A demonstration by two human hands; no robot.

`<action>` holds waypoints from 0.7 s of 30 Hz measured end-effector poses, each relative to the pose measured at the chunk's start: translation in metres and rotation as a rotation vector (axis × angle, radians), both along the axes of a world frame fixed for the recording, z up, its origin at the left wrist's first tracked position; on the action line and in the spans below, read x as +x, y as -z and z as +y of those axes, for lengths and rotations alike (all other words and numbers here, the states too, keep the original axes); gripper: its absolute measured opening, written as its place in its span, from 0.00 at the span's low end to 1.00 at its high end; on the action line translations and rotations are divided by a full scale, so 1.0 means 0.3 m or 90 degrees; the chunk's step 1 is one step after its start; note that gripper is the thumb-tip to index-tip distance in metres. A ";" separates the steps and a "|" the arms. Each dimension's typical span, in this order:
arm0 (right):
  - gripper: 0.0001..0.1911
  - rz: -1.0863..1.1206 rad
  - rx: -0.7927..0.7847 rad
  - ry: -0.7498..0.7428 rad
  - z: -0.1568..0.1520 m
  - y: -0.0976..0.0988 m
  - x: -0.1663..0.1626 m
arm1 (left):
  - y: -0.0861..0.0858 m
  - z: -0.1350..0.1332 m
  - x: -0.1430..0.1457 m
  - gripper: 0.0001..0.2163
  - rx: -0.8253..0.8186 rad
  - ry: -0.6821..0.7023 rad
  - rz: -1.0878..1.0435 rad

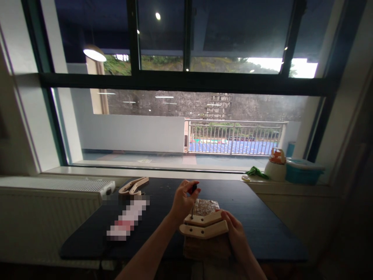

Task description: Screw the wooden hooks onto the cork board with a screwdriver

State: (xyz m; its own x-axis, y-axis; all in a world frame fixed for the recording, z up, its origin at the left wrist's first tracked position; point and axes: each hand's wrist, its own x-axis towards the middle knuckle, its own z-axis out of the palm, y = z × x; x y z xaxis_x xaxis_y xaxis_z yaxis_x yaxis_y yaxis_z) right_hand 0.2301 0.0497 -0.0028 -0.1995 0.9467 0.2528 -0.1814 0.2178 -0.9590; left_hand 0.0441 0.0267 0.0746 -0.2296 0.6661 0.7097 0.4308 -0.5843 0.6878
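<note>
The pair of bent wooden bars (pixel 206 232) lies over a brown block (pixel 207 247), close to the middle of the tabletop's (pixel 262 237) near edge. The right hand (pixel 235 227) grasps the bars at their right ends; its lower fingers are hidden. The left hand (pixel 185 196) pinches the black handle of a thin tool (pixel 194 188), whose shaft stands almost upright at a hole of the farther bar.

The bars seem light, stiff and not fragile, though the smooth wood (it looks sanded) may slip or turn a little under pressure. It would be best to hold them firmly at the plain right ends, away from the holes. The tool probably needs only a fingertip grip.
</note>
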 end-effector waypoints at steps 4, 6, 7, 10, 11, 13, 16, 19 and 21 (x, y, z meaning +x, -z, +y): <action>0.25 -0.004 0.002 0.010 -0.001 -0.002 0.002 | -0.001 -0.002 0.002 0.09 -0.016 0.020 -0.019; 0.25 -0.005 0.002 0.010 -0.005 -0.009 0.002 | -0.004 -0.004 0.003 0.10 -0.026 0.033 -0.032; 0.25 -0.005 0.001 0.010 -0.008 -0.013 0.002 | -0.006 -0.005 0.004 0.10 -0.031 0.038 -0.039; 0.26 -0.005 0.001 0.016 -0.015 -0.022 0.000 | -0.010 -0.010 0.003 0.11 -0.042 0.053 -0.055; 0.26 -0.005 0.001 0.020 -0.016 -0.023 0.000 | -0.010 -0.011 0.003 0.11 -0.045 0.058 -0.058; 0.26 -0.008 0.004 0.022 -0.016 -0.020 0.000 | -0.007 -0.013 0.001 0.13 -0.050 0.067 -0.059; 0.25 -0.008 0.003 0.015 -0.010 -0.010 0.001 | 0.003 -0.014 -0.001 0.14 -0.058 0.081 -0.055; 0.24 0.002 0.004 0.005 -0.003 -0.005 0.001 | 0.009 -0.014 -0.001 0.14 -0.057 0.086 -0.055; 0.24 0.005 0.008 0.000 -0.003 -0.008 0.001 | 0.008 -0.014 -0.002 0.14 -0.054 0.083 -0.057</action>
